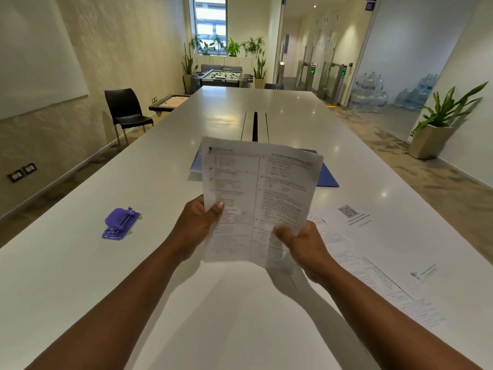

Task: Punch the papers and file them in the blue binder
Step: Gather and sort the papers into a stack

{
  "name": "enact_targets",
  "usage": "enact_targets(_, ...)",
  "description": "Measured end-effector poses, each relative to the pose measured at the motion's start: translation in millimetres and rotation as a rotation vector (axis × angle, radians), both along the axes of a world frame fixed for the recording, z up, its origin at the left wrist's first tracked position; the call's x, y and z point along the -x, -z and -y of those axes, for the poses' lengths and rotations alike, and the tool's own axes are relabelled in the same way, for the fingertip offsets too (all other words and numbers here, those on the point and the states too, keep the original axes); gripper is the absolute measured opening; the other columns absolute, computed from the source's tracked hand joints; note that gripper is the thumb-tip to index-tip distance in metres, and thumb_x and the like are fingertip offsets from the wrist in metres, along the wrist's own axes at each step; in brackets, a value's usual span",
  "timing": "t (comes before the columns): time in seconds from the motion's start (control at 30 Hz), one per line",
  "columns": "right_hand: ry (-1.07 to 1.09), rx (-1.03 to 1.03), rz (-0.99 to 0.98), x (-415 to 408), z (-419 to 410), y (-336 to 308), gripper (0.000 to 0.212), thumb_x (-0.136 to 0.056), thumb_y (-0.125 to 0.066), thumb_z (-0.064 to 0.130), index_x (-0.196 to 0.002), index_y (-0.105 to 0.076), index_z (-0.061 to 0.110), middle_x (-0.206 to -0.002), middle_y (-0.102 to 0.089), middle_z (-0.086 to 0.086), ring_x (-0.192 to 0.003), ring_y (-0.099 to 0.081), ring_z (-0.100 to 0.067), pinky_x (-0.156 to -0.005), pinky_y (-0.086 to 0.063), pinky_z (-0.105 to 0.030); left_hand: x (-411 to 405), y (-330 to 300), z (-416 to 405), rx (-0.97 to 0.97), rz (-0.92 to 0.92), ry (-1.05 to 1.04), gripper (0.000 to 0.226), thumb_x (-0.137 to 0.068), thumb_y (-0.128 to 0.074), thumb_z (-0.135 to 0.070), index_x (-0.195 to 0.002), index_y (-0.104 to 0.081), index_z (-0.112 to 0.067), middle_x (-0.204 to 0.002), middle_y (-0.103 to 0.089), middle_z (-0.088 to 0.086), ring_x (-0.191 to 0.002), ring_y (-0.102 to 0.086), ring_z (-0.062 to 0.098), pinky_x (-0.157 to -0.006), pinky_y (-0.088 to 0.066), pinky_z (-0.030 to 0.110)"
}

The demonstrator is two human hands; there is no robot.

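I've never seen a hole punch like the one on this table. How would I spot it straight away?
Start from the long white table and look to the left of the left hand, which holds up a printed sheet. There the hole punch lies alone on bare tabletop. It is small, chunky and purple, unlike the flat blue binder and the papers to the right.

You face a long white table (80, 263); a black chair (125, 110) stands left of it, a foosball table (222, 76) and window (210, 21) beyond.

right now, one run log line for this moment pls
stage: papers lifted, not punched | left hand: holds papers | right hand: holds papers | hole punch: untouched on table | blue binder: behind papers
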State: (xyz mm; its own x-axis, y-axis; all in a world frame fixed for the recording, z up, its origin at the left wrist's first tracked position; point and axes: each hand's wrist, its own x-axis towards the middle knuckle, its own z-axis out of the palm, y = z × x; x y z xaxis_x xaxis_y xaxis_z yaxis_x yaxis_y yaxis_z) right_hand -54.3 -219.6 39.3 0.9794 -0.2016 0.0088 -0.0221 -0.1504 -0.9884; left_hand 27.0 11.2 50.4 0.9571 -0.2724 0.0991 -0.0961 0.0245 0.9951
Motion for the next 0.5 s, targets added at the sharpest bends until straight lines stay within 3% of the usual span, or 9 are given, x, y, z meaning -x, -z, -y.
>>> enact_targets(0.1,0.008,0.022,-0.018,-2.6,11.7,-3.5,0.021,-0.1,-0.063,0.015,-0.117,-0.067,0.026,-0.11,-0.077,0.006,-0.102,-0.073,-0.021,-0.082,-0.061,-0.039,-6.2,-6.0,5.9,-0.028,0.0,-0.004,0.023,-0.1,-0.061,-0.023,-0.12,-0.068,-0.015,-0.11,-0.079,0.003,-0.098,-0.076,0.025,-0.084,-0.061,0.042)
enact_targets(0.2,0.039,0.033,-0.048,-5.1,24.3,-4.2,0.027,-0.099,-0.064,0.016,-0.122,-0.063,0.031,-0.118,-0.071,0.005,-0.108,-0.068,-0.028,-0.086,-0.062,-0.045,-15.0,-4.7,14.2,-0.101,-0.035,0.066,0.026,-0.099,-0.062,-0.03,-0.121,-0.068,-0.018,-0.115,-0.077,0.005,-0.099,-0.076,0.029,-0.085,-0.061,0.05)
enact_targets(0.27,0.028,0.007,-0.074,-3.0,34.4,-5.3,0.029,-0.098,-0.063,0.011,-0.116,-0.063,0.034,-0.117,-0.07,0.004,-0.108,-0.066,-0.029,-0.08,-0.061,-0.037,-20.6,1.4,23.4,-0.107,-0.111,0.145,0.031,-0.099,-0.062,-0.032,-0.126,-0.066,-0.017,-0.117,-0.076,0.007,-0.103,-0.074,0.034,-0.088,-0.059,0.056)
enact_targets(0.4,0.001,-0.011,-0.118,4.3,58.2,-3.7,0.03,-0.098,-0.062,0.006,-0.113,-0.061,0.032,-0.115,-0.068,0.001,-0.105,-0.064,-0.029,-0.072,-0.058,-0.025,-25.6,14.7,47.4,0.193,-0.478,0.248,0.039,-0.098,-0.06,-0.017,-0.136,-0.061,-0.013,-0.129,-0.07,0.016,-0.116,-0.068,0.039,-0.09,-0.059,0.055)
enact_targets(0.5,0.007,0.002,-0.166,8.7,75.1,-0.4,0.033,-0.097,-0.062,0.003,-0.121,-0.06,0.025,-0.115,-0.068,-0.002,-0.103,-0.065,-0.03,-0.072,-0.059,-0.026,-23.1,25.1,66.5,0.278,-0.605,0.329,0.046,-0.093,-0.061,-0.011,-0.139,-0.058,-0.012,-0.134,-0.066,0.02,-0.121,-0.064,0.042,-0.094,-0.054,0.06)
